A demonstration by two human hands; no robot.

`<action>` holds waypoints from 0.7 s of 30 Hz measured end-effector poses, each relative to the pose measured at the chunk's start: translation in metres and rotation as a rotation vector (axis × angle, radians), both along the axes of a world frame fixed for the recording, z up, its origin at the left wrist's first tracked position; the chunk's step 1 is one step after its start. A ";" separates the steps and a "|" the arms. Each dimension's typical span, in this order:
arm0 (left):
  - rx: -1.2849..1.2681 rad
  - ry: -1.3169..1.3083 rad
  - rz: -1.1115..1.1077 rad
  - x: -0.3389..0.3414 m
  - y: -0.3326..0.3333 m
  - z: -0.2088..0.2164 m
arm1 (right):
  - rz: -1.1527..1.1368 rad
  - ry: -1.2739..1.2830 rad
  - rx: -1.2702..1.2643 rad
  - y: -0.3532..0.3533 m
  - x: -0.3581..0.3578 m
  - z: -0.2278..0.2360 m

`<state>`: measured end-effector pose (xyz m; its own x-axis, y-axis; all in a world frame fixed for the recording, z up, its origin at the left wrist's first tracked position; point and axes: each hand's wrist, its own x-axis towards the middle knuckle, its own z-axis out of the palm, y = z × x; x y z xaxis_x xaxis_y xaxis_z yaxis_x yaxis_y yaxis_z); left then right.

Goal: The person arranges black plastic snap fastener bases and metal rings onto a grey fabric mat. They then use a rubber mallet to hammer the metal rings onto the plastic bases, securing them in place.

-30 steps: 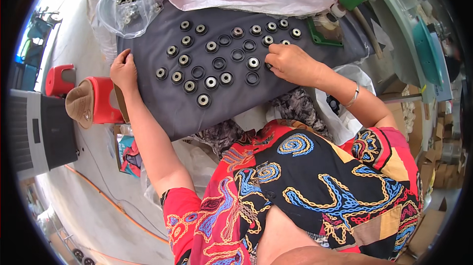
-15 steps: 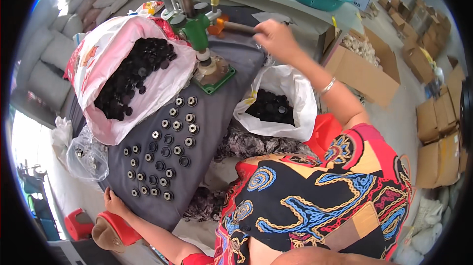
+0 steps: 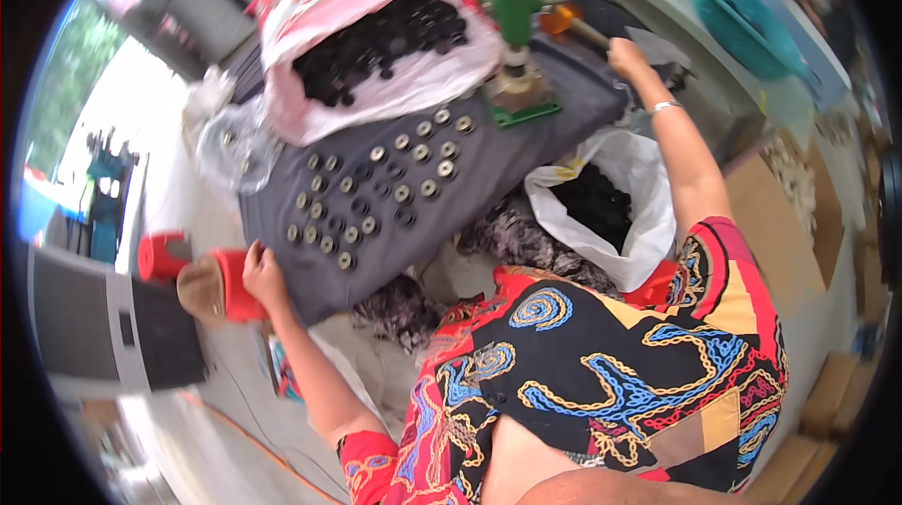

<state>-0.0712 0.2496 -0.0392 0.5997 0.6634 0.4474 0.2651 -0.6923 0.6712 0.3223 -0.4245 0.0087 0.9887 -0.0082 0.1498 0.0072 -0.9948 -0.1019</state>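
My right hand (image 3: 628, 60) is closed round the end of the handle (image 3: 588, 33) of a green hand press (image 3: 515, 16). The press stands on a green base (image 3: 526, 114) on the dark grey cloth (image 3: 376, 281). My left hand (image 3: 265, 276) is at the cloth's near left edge, fingers curled together; whatever they pinch is hidden. Between my hands, several small black round pieces with metal centres (image 3: 403, 193) lie in loose rows, along with plain black rings (image 3: 406, 217). Behind them an open white and pink sack (image 3: 291, 110) holds many black discs (image 3: 385, 45).
A white bag (image 3: 648, 265) of black pieces (image 3: 592, 204) stands beside my right forearm. At the back right is a teal basin (image 3: 742, 26); a cardboard box (image 3: 780, 214) stands to the right. A clear plastic bag (image 3: 240, 153) and red stools (image 3: 242, 284) are at the left.
The view has turned and shifted, so the table appears further up and tilted. My right hand stays at the press handle, and my left hand stays by the cloth's edge.
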 end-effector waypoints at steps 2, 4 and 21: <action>0.120 0.025 0.073 -0.018 -0.019 -0.021 | 0.056 -0.017 0.013 0.001 0.001 0.006; 0.079 0.014 0.116 -0.025 -0.038 -0.019 | 0.110 0.110 0.351 0.014 -0.010 0.024; 0.163 0.103 0.102 -0.023 -0.044 -0.016 | 0.734 -0.012 0.640 0.112 -0.247 0.060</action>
<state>-0.0938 0.2056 -0.0548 0.5813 0.6469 0.4935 0.4005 -0.7554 0.5186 0.0753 -0.3124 0.0690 0.7790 0.5259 0.3414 0.6077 -0.4990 -0.6178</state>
